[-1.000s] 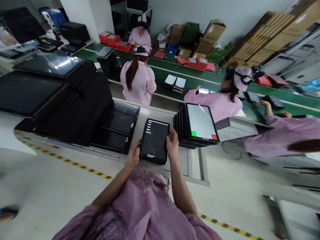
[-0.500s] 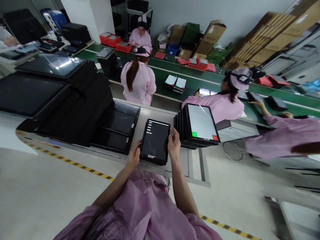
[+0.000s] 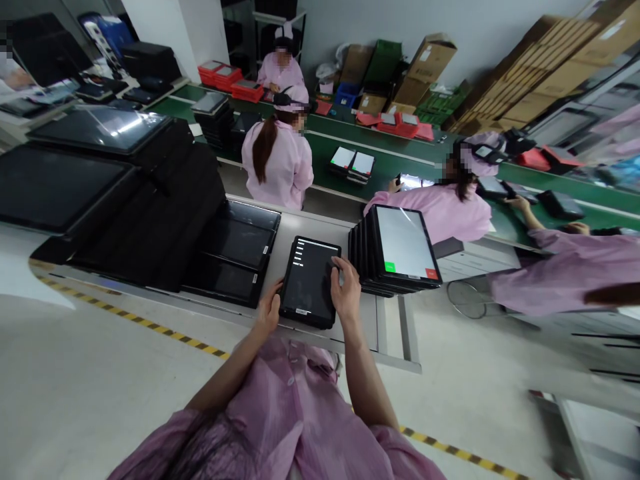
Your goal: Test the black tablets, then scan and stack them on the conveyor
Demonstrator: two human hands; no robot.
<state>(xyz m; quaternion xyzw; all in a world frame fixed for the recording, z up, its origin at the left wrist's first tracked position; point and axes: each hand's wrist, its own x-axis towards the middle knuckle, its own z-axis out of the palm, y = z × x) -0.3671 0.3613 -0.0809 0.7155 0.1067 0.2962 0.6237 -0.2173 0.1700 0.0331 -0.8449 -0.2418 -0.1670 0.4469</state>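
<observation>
The left hand (image 3: 270, 307) lies against the left edge of a black tablet (image 3: 306, 287), which sits at the near side of a grey worktable (image 3: 290, 223), a short white list lit on its screen; whether those fingers pinch it or only brace it, I cannot tell. If that hold is loose, a push from the right could slide or turn the tablet. The right hand (image 3: 346, 288) is loosely spread over the tablet's right border, and a stray fingertip could set off a wrong entry; whether it touches the glass is unclear. Just beyond that hand, a tall stack of tablets (image 3: 406, 243) could shift if knuckles bumped it, its edges being uneven. Around this, at far left, large flat screens (image 3: 100, 130) top a bulky dark pile, which closes off that side; then dark tablets (image 3: 239, 233) lie beside the left hand, leaving it little room to swing outward. Ahead, a co-worker in pink (image 3: 277, 157) sits at a green bench (image 3: 325, 137). On the right, the tablet stack, its top screen bright with green and red corner blocks, hems in the right hand.
</observation>
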